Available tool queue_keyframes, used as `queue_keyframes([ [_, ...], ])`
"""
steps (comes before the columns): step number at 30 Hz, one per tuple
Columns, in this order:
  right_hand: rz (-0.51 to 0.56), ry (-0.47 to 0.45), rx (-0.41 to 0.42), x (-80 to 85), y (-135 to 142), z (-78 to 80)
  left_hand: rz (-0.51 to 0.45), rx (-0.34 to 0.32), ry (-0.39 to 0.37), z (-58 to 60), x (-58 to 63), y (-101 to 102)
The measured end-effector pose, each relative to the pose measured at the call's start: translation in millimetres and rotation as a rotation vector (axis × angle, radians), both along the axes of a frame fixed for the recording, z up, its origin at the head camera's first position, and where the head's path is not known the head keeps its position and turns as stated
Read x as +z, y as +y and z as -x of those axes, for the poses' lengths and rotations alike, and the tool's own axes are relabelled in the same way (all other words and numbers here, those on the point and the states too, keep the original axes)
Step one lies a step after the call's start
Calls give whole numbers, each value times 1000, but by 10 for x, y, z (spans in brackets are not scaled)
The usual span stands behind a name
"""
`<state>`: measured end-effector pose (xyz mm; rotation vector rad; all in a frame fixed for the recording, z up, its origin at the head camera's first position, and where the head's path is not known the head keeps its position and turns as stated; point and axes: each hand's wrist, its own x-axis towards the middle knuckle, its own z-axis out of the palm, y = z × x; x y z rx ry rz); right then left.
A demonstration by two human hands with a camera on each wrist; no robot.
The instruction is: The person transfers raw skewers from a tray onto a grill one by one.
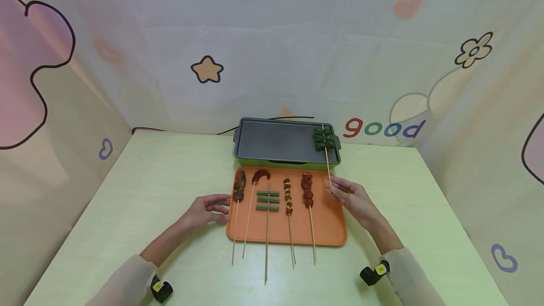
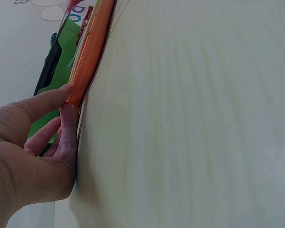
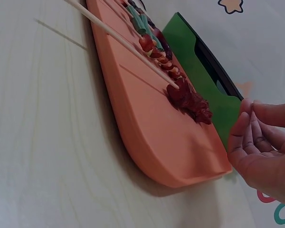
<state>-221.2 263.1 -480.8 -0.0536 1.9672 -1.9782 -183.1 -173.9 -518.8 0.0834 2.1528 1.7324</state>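
In the head view, a skewer of dark green leafy pieces [image 1: 324,140] lies over the right end of the grill plate [image 1: 276,140]. Its bare stick points toward me, and my right hand [image 1: 350,199] pinches the near end between thumb and fingertips. That hand [image 3: 263,142] is just above the orange tray's far right corner in the right wrist view. My left hand [image 1: 207,209] is at the left side of the orange tray [image 1: 331,230]. From the left wrist, this hand [image 2: 35,142] grips the tray's edge, thumb on the rim and fingers against the side.
Several skewers lie on the tray: dark pieces [image 1: 240,185], a curled reddish piece [image 1: 261,175], green sticks [image 1: 267,207], small orange pieces [image 1: 288,197] and red meat [image 1: 307,190]. Their stick ends overhang the front rim. Behind the grill, a patterned curtain [image 1: 255,84] hangs along the table's back edge.
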Motion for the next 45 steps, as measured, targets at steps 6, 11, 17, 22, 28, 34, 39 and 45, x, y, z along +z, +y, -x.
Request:
queue_keyframes([
  [6, -5, -9, 2, 10, -4, 9, 5, 1, 0, -7, 24, 2],
  [11, -69, -14, 22, 52, -1, -39, 7, 0, -2, -15, 29, 9],
  [17, -125, -33, 69, 124, 39, -201, -1, 11, -16, -10, 26, 22],
  [22, -124, -60, 98, 181, 69, -378, -1, 17, -23, -12, 22, 18],
  [28, -73, -75, 161, 204, 121, -607, -10, 21, -20, -10, -6, 12],
  [34, -13, -88, 233, 200, 80, -862, -8, 10, -12, -27, 6, 7],
  [39, -17, -91, 282, 132, 44, -997, -4, 8, -10, -49, 22, 8],
  [45, 6, -107, 325, -13, 51, -1066, -14, 22, -19, -48, 20, 16],
])
